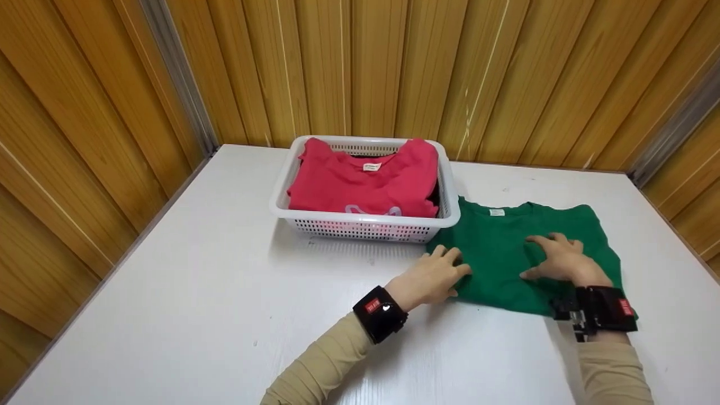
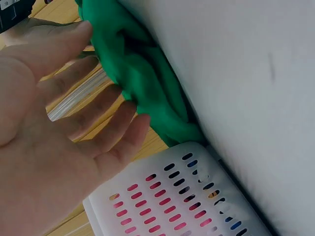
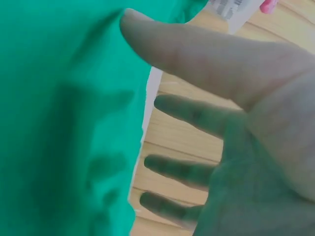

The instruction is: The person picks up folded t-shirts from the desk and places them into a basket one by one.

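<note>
A folded green T-shirt (image 1: 500, 253) lies flat on the table, its neck label toward the back wall. My left hand (image 1: 430, 278) is at the shirt's left edge. In the left wrist view its fingers (image 2: 106, 110) are spread and loosely bent beside the green cloth, holding nothing. Over the right part of the shirt is my right hand (image 1: 565, 263). The right wrist view shows its thumb (image 3: 187, 49) and fingers apart, with their shadow on the cloth; whether the thumb tip touches the cloth I cannot tell.
A white perforated basket (image 1: 365, 229) stands at the back middle, with a folded red T-shirt (image 1: 365, 185) inside. Its right end adjoins the green shirt's left side. The white table (image 1: 185, 292) is bounded by wood-patterned walls (image 1: 377, 67) behind and at both sides.
</note>
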{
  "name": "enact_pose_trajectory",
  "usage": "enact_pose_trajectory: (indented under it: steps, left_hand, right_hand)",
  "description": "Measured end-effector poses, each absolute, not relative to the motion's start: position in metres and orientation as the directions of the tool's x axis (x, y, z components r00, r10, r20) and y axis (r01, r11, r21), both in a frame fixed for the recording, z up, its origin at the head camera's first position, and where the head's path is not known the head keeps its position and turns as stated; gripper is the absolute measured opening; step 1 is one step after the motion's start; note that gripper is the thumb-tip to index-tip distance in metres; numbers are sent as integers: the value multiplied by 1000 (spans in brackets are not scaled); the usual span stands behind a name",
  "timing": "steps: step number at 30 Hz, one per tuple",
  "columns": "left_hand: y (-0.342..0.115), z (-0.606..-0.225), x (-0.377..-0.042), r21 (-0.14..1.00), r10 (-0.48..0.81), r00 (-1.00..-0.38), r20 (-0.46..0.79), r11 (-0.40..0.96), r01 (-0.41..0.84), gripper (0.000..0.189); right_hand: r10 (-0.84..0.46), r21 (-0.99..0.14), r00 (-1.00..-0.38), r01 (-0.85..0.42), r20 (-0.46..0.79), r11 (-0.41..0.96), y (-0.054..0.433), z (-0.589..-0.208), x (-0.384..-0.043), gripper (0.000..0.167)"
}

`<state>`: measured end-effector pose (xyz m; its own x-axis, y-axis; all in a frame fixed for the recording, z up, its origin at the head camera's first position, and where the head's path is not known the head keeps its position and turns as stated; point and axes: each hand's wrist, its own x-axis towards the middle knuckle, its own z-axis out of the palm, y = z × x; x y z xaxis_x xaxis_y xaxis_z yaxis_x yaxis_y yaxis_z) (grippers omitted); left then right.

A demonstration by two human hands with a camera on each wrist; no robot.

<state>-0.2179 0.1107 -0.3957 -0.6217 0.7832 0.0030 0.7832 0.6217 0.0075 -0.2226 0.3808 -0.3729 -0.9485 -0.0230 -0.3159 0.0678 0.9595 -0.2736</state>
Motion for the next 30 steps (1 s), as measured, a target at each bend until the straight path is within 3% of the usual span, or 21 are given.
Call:
enact_pose_trajectory:
  steps: [6, 14, 22, 30]
  left_hand:
    - [112, -401, -221, 50, 776, -628, -63, 631, 775, 49]
    - [112, -396, -218, 53, 785, -619, -33, 620, 783, 47]
    - [112, -390, -208, -29, 820, -571, -30, 570, 821, 52]
    - [110, -383, -204, 7, 851, -519, -76, 521, 854, 55]
  right_hand:
    - [-13, -250, -921, 92, -389, 964, 387, -378, -221, 97]
    - [-29, -200, -916, 56, -400, 978, 382, -373, -219, 86]
    - [-18, -215, -874, 99, -485, 972, 375, -360, -210, 77]
    - [23, -204, -846, 155, -533, 966, 373, -349, -202, 74]
